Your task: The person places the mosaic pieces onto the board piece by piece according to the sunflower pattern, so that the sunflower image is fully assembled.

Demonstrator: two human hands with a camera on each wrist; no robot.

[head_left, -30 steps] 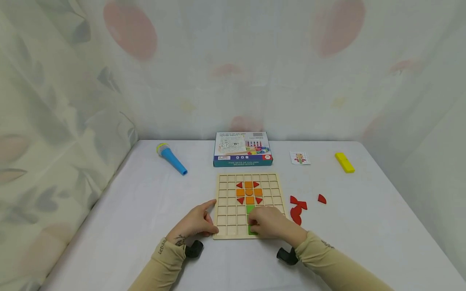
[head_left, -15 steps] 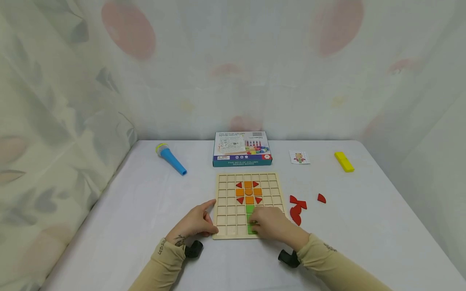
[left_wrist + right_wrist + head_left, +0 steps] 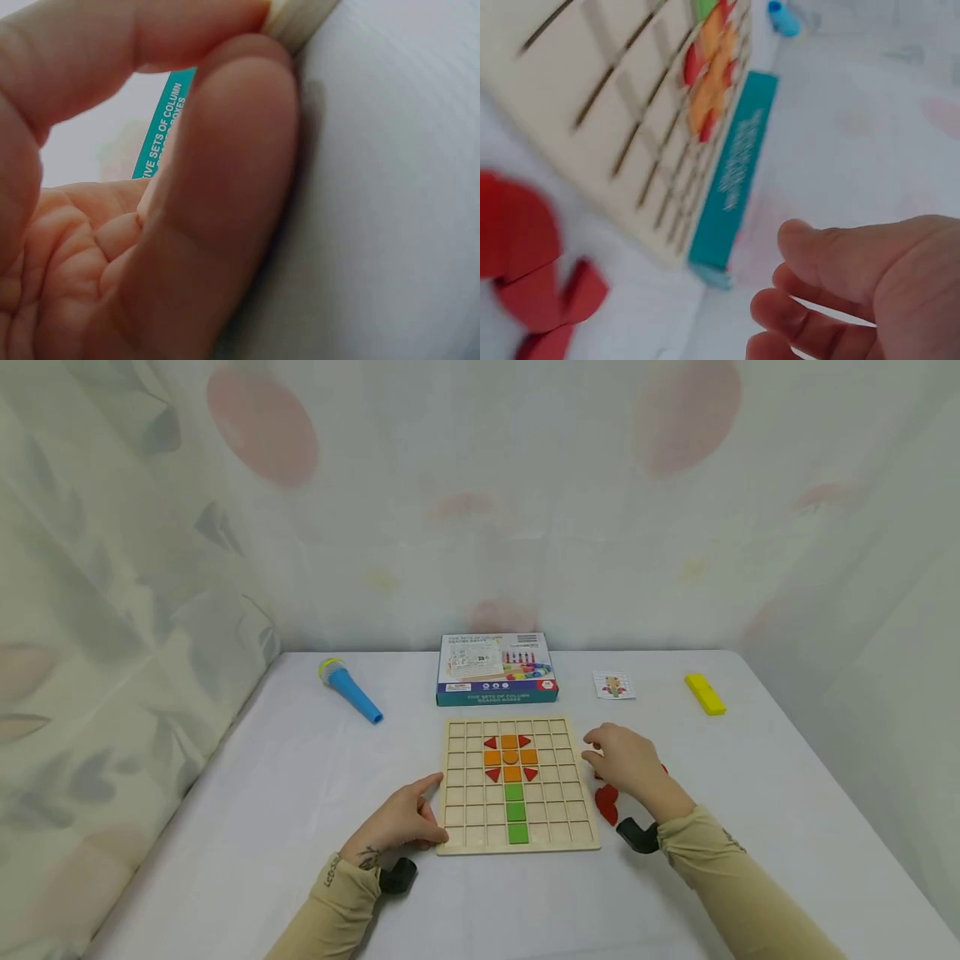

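Observation:
The light wooden grid board lies flat on the table. My left hand is at its left side, thumb and index finger spread along that edge; the left wrist view shows fingertips at the board's corner. My right hand is off the board's right side, above several red pieces and partly hiding them. In the right wrist view its fingers are loosely bent with nothing between them. On the board sit a column of three green squares, orange squares around an orange disc, and several red triangles.
Behind the board stands a box with printed sides. A blue toy microphone lies at the back left. At the back right are a small pattern card and a yellow block. A patterned curtain hangs behind the table.
My right hand has lifted off the green squares and moved right and away from me, over the red pieces. The green column is now uncovered. My left hand stays at the board's edge.

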